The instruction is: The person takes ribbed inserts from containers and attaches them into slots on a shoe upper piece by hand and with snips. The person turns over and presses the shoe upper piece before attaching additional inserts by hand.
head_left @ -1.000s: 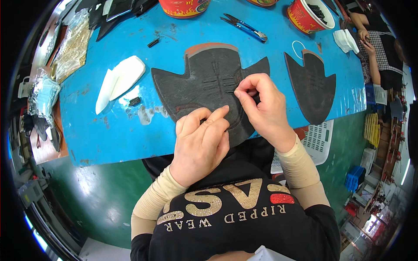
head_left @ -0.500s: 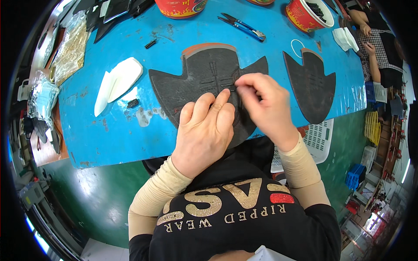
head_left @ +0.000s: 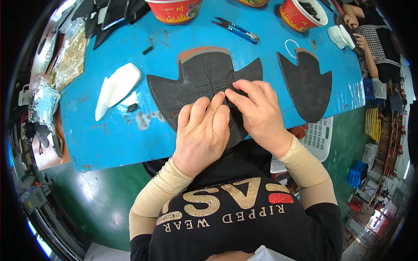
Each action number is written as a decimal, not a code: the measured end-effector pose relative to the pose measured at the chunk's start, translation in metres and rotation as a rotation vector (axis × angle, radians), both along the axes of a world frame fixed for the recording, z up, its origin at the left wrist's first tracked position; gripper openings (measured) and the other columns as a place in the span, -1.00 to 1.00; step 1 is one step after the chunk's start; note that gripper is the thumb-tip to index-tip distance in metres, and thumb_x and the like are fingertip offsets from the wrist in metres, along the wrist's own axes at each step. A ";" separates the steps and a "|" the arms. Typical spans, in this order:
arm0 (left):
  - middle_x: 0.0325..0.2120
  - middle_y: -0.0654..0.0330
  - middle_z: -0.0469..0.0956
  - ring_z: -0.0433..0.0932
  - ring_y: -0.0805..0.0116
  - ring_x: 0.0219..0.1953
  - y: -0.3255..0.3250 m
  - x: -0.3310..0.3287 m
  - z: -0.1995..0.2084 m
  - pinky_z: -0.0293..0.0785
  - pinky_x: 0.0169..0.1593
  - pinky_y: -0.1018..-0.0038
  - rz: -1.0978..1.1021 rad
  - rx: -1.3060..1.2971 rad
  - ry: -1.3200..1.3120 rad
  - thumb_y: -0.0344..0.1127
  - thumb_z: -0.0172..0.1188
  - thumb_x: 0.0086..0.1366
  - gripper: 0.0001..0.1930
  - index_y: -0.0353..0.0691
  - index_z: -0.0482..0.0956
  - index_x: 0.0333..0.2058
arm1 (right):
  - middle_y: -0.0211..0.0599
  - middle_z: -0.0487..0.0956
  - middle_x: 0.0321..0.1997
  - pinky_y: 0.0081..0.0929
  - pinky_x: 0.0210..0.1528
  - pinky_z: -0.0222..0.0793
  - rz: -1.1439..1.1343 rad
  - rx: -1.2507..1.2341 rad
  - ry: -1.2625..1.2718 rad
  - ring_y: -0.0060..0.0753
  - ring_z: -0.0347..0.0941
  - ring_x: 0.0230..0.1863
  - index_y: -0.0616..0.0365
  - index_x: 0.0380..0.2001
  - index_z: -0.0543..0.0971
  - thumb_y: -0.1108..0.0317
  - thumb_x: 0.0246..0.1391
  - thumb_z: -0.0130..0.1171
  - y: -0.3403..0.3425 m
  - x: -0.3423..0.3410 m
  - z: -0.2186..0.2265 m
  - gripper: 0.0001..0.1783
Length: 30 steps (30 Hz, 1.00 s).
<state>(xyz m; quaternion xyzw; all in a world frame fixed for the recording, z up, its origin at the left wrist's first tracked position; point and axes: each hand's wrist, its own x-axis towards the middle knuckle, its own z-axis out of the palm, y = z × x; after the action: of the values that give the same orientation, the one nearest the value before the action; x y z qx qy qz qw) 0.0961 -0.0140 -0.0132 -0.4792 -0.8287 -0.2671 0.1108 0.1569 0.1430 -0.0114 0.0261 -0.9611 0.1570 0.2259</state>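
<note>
A black shoe upper point(head_left: 174, 95) with two side wings and an orange-brown strip along its far edge lies in front of me at the table's near edge. Narrow slits form a line with cross rows in its middle. My left hand point(head_left: 202, 135) rests on its near half, fingers bent, one fingertip pressed beside the slits. Close by, my right hand point(head_left: 259, 111) has thumb and fingers pinched together over the right-hand slits. Whatever is between those fingertips is hidden. A second black upper point(head_left: 307, 85) with a white loop point(head_left: 291, 47) lies to the right.
White folded pads point(head_left: 124, 85) and small black scraps point(head_left: 132, 107) lie to the left. Blue-handled thread snips point(head_left: 237, 31) and red tubs point(head_left: 300, 17) stand along the far side. Another person's hand point(head_left: 360, 41) is at the far right. A white crate point(head_left: 320, 139) sits below the table edge.
My right hand has come down from a blurred, raised pinch, and its fingertips now meet close to my left fingertip. The view has shifted slightly; my left hand keeps its place on the upper.
</note>
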 end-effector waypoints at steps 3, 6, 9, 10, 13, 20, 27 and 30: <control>-0.08 0.11 0.55 0.45 0.14 -0.09 -0.003 -0.005 -0.005 0.25 0.00 0.31 -0.060 0.102 -0.076 -0.54 0.20 -0.02 -0.72 -0.24 0.48 -0.26 | -0.24 0.54 -0.19 -0.34 -0.12 0.39 -0.028 -0.248 0.005 -0.22 0.46 -0.17 0.16 -0.23 0.61 0.62 -0.20 0.20 0.012 0.003 -0.007 -0.65; -0.11 0.06 0.55 0.47 0.09 -0.09 -0.012 -0.006 0.003 0.32 -0.01 0.30 -0.046 0.293 -0.158 -0.62 0.21 -0.01 -0.72 -0.27 0.51 -0.27 | -0.22 0.56 -0.24 -0.37 -0.12 0.43 -0.218 -0.513 0.121 -0.23 0.50 -0.18 0.17 -0.24 0.61 0.60 -0.11 0.21 0.002 0.013 0.010 -0.72; -0.19 0.10 0.52 0.47 0.31 -0.12 -0.026 0.006 0.001 0.40 -0.03 0.45 -0.137 0.594 -0.863 -0.65 0.17 0.13 -0.77 -0.33 0.51 -0.21 | -0.23 0.57 -0.26 -0.55 -0.23 0.44 0.060 -0.790 0.044 -0.40 0.54 -0.28 0.21 -0.27 0.57 0.57 -0.06 0.28 -0.021 0.026 0.016 -0.78; -0.20 0.13 0.49 0.46 0.39 -0.12 -0.029 0.013 0.005 0.40 -0.04 0.49 -0.145 0.688 -1.156 -0.64 0.16 0.17 -0.78 -0.34 0.50 -0.19 | -0.24 0.57 -0.27 -0.56 -0.23 0.44 0.130 -1.030 -0.041 -0.44 0.54 -0.29 0.22 -0.28 0.55 0.56 -0.05 0.29 -0.033 0.029 0.017 -0.78; -0.17 0.15 0.44 0.44 0.47 -0.13 -0.034 0.018 0.004 0.40 -0.05 0.57 -0.203 0.838 -1.420 -0.64 0.15 0.20 -0.78 -0.35 0.49 -0.17 | -0.26 0.58 -0.27 -0.58 -0.23 0.44 0.077 -1.200 -0.058 -0.49 0.54 -0.29 0.22 -0.32 0.52 0.56 -0.01 0.28 -0.045 0.037 0.012 -0.83; -0.21 0.14 0.46 0.48 0.47 -0.19 -0.042 0.023 -0.004 0.45 -0.13 0.60 -0.161 0.787 -1.154 -0.66 0.24 0.12 -0.75 -0.38 0.50 -0.20 | -0.34 0.54 -0.29 -0.61 -0.28 0.40 0.196 -0.768 0.023 -0.60 0.46 -0.31 0.23 -0.27 0.45 0.55 0.08 0.19 -0.046 0.033 0.015 -0.84; -0.24 0.14 0.44 0.48 0.43 -0.20 -0.046 0.019 0.000 0.45 -0.10 0.56 -0.218 0.704 -1.153 -0.70 0.18 0.12 -0.78 -0.37 0.47 -0.25 | -0.47 0.41 -0.23 -0.71 -0.16 0.32 0.170 -1.678 -0.401 -0.74 0.35 -0.21 0.17 -0.20 0.33 0.52 0.20 0.07 -0.048 0.037 0.018 -0.84; -0.29 0.14 0.47 0.49 0.40 -0.24 -0.047 0.014 0.004 0.43 -0.15 0.54 -0.219 0.623 -1.014 -0.70 0.19 0.07 -0.77 -0.35 0.47 -0.28 | -0.47 0.40 -0.21 -0.69 -0.12 0.32 0.172 -1.776 -0.538 -0.73 0.34 -0.18 0.16 -0.22 0.30 0.50 0.21 0.05 -0.042 0.031 0.026 -0.86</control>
<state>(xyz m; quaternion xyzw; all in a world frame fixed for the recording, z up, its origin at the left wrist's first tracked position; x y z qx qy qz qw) 0.1105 -0.0611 -0.0097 -0.3196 -0.6069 -0.7022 -0.1908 0.1882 0.1012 0.0144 -0.1223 -0.5034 0.8516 -0.0795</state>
